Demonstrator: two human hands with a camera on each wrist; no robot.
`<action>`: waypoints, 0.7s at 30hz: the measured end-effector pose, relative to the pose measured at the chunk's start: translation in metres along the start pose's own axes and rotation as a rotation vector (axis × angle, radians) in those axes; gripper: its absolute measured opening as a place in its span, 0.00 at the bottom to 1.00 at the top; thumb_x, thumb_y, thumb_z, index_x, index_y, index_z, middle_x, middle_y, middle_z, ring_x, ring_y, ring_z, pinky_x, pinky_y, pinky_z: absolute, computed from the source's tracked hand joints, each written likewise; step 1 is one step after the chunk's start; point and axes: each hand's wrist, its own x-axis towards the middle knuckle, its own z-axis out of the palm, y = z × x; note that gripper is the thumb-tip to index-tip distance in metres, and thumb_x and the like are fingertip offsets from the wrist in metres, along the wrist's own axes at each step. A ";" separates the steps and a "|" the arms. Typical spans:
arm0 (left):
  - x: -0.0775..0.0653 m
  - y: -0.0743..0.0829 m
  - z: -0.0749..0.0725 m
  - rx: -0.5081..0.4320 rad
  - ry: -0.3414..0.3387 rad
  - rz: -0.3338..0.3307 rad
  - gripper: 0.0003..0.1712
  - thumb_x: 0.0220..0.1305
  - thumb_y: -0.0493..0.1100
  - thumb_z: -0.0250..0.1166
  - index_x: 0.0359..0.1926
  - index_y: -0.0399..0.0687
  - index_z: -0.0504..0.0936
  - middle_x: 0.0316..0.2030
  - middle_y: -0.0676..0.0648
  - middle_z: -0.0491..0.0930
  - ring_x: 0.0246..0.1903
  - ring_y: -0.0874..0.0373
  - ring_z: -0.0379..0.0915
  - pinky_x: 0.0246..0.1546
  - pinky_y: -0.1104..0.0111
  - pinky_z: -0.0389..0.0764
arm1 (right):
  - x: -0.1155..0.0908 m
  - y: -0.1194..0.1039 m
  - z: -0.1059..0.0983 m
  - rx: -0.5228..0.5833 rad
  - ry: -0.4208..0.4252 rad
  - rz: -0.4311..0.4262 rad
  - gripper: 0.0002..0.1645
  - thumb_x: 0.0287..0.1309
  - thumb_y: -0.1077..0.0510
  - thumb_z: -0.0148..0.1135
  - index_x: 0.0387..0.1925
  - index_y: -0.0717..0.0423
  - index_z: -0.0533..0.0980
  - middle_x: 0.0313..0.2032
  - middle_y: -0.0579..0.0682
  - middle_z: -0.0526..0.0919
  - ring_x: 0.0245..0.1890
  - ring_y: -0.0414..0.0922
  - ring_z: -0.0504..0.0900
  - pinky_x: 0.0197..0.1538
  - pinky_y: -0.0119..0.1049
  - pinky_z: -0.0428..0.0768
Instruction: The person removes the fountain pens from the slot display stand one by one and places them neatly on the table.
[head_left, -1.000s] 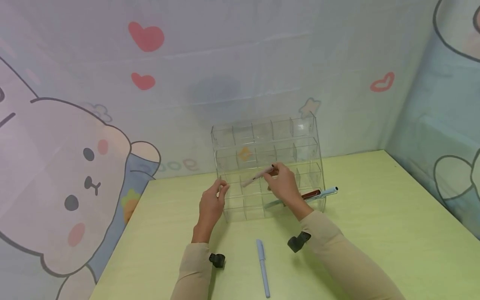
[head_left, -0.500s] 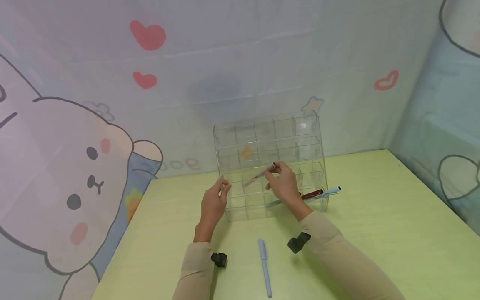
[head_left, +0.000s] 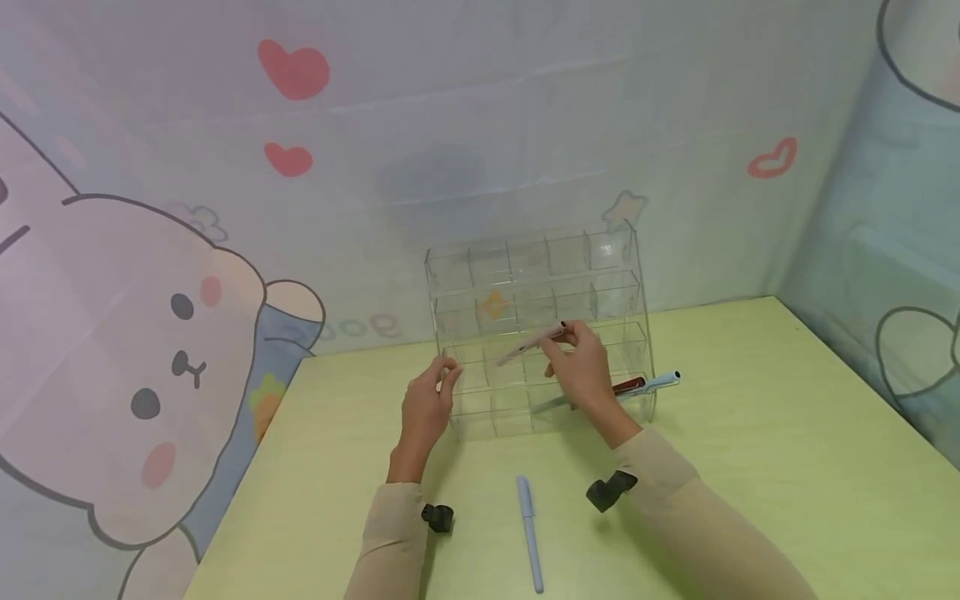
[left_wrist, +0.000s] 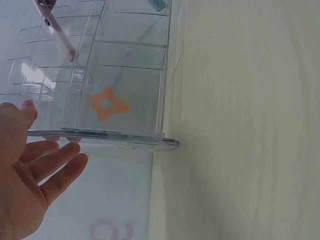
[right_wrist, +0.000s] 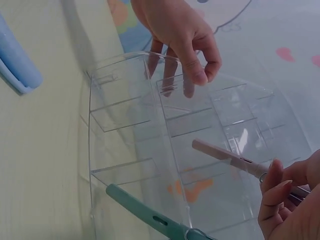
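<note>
A clear acrylic tiered rack (head_left: 491,265), divided into small compartments, stands upright near the back of the table. My left hand (head_left: 427,404) grips its left side panel, thumb on one face and fingers on the other, as the left wrist view shows. In my right hand (head_left: 585,371) a pale pink pen (head_left: 532,340) is pinched near its dark end, slanting in front of the second-lowest tier. Whether its lower end touches the rack is hard to tell. A teal pen (right_wrist: 145,212), a dark red pen (head_left: 628,387) and a light blue pen (head_left: 663,382) lean in the bottom tier, partly behind my right wrist.
Another light blue pen (head_left: 528,533), capped, lies on the yellow-green table (head_left: 735,400) between my forearms. A printed cloth backdrop (head_left: 510,125) hangs right behind the rack and along both sides.
My right hand has moved a little to the right with the pink pen, away from the left hand. The left hand stays on the rack's side.
</note>
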 end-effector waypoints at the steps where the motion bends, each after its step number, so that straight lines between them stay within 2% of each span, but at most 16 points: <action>1: 0.000 0.000 0.000 0.000 0.000 -0.001 0.08 0.75 0.51 0.58 0.44 0.54 0.79 0.47 0.37 0.85 0.38 0.43 0.86 0.26 0.52 0.79 | -0.001 0.000 -0.002 0.005 0.007 0.000 0.20 0.70 0.52 0.60 0.57 0.59 0.72 0.54 0.56 0.82 0.21 0.44 0.83 0.16 0.32 0.64; 4: 0.000 0.000 0.000 -0.002 0.001 0.000 0.08 0.75 0.51 0.59 0.44 0.55 0.78 0.47 0.37 0.85 0.37 0.44 0.87 0.26 0.52 0.80 | -0.003 -0.003 -0.009 0.030 0.026 -0.010 0.19 0.70 0.53 0.61 0.56 0.58 0.72 0.53 0.56 0.83 0.21 0.45 0.83 0.16 0.32 0.63; 11: -0.002 -0.001 -0.002 0.000 0.000 -0.004 0.07 0.75 0.51 0.58 0.44 0.55 0.78 0.49 0.38 0.85 0.40 0.43 0.86 0.27 0.50 0.80 | -0.014 -0.012 -0.022 0.085 0.042 -0.040 0.18 0.69 0.52 0.62 0.53 0.58 0.72 0.51 0.56 0.82 0.20 0.42 0.81 0.27 0.32 0.73; 16: -0.004 -0.003 -0.004 -0.005 -0.007 -0.015 0.07 0.76 0.49 0.58 0.45 0.54 0.78 0.54 0.36 0.82 0.42 0.41 0.85 0.25 0.52 0.79 | -0.027 -0.021 -0.030 0.110 0.041 -0.062 0.20 0.69 0.50 0.62 0.53 0.58 0.71 0.51 0.54 0.82 0.20 0.42 0.81 0.24 0.31 0.71; 21: -0.005 -0.003 -0.005 0.000 -0.006 -0.012 0.06 0.75 0.49 0.59 0.45 0.54 0.78 0.55 0.36 0.81 0.44 0.40 0.84 0.26 0.50 0.79 | -0.042 -0.032 -0.037 0.128 0.053 -0.107 0.19 0.69 0.52 0.63 0.53 0.59 0.72 0.48 0.54 0.82 0.25 0.42 0.82 0.19 0.31 0.66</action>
